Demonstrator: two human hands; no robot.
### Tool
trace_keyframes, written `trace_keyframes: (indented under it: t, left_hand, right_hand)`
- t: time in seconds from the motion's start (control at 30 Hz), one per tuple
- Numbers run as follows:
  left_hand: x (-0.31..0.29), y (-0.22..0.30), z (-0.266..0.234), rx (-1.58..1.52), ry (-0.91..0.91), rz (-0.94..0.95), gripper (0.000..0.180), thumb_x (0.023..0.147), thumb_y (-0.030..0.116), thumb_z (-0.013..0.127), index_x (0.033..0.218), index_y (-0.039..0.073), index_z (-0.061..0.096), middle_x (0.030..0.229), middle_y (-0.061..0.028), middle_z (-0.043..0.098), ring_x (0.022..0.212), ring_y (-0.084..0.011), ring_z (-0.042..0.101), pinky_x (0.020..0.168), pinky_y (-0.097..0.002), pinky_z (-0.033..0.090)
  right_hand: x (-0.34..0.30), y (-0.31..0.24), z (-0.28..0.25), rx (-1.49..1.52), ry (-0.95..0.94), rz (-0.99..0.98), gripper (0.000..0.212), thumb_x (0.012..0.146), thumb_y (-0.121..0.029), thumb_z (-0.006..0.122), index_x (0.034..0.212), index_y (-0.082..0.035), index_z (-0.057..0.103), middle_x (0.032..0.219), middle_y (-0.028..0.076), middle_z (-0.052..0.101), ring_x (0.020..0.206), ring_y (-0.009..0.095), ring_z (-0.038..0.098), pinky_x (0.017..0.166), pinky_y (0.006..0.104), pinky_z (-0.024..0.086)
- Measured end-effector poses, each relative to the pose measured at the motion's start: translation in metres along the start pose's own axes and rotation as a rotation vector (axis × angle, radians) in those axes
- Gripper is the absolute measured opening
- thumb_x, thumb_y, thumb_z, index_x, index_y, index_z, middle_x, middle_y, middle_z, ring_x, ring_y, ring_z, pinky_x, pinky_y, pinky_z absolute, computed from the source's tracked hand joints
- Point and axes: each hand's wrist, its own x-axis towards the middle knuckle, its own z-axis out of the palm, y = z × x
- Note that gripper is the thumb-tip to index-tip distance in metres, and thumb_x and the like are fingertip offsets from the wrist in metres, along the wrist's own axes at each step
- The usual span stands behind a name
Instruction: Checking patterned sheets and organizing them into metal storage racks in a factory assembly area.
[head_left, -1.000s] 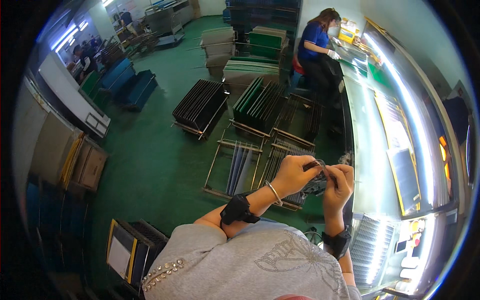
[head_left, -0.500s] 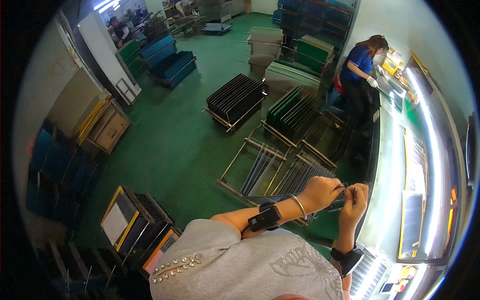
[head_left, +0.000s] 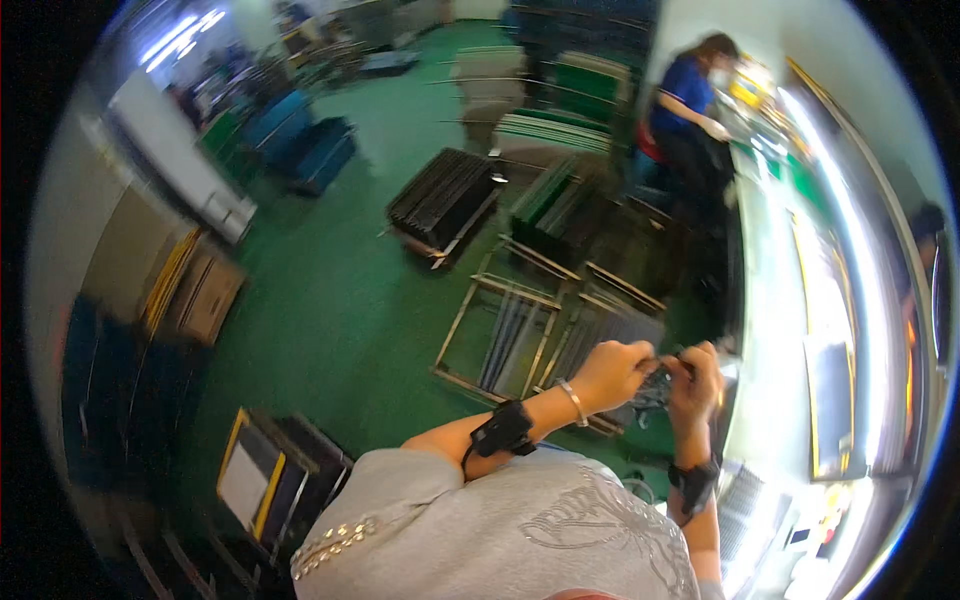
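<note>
My left hand (head_left: 620, 375) and my right hand (head_left: 697, 382) are raised close together in front of my chest, just left of the lit bench. Both have curled fingers with the fingertips pinched towards each other. Something small and dark seems to be between them, but blur and the fingers hide what it is. Each wrist carries a black strapped device, and a bangle (head_left: 573, 402) circles my left wrist. Below and beyond the hands stands a metal rack (head_left: 600, 345) holding thin grey panels.
The bright bench (head_left: 770, 330) runs along the right, with a dark yellow-edged panel (head_left: 830, 400) on it. A co-worker in blue (head_left: 690, 95) sits at its far end. Racks of dark panels (head_left: 445, 200) and green panels (head_left: 550, 205) stand on the green floor (head_left: 320, 290). Framed panels (head_left: 250, 470) lean lower left.
The view has turned slightly and blurred, so the surroundings sit differently in it. My hands remain close together with fingers curled, a little further left in the picture.
</note>
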Motion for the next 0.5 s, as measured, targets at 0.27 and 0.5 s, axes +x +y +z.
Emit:
trace_keyframes:
  t: [0.27, 0.5]
  left_hand:
    - [-0.010, -0.005, 0.024, 0.231, -0.017, -0.107, 0.015, 0.083, 0.020, 0.057, 0.077, 0.007, 0.054, 0.060, -0.0187, 0.056, 0.058, -0.0393, 0.056, 0.050, -0.0456, 0.042]
    - [-0.005, -0.014, -0.018, 0.099, -0.057, -0.185, 0.012, 0.082, 0.007, 0.059, 0.078, -0.005, 0.057, 0.061, -0.0091, 0.058, 0.058, -0.0121, 0.060, 0.053, -0.0271, 0.046]
  right_hand:
    - [0.000, 0.035, 0.004, 0.975, 0.417, 1.040, 0.014, 0.088, -0.017, 0.056, 0.081, -0.006, 0.050, 0.062, -0.002, 0.045, 0.049, 0.006, 0.037, 0.044, 0.0206, 0.031]
    - [-0.036, 0.144, -0.066, 0.819, 0.313, 1.151, 0.019, 0.091, -0.028, 0.050, 0.084, -0.012, 0.045, 0.058, -0.003, 0.043, 0.046, 0.005, 0.034, 0.039, 0.0202, 0.026]
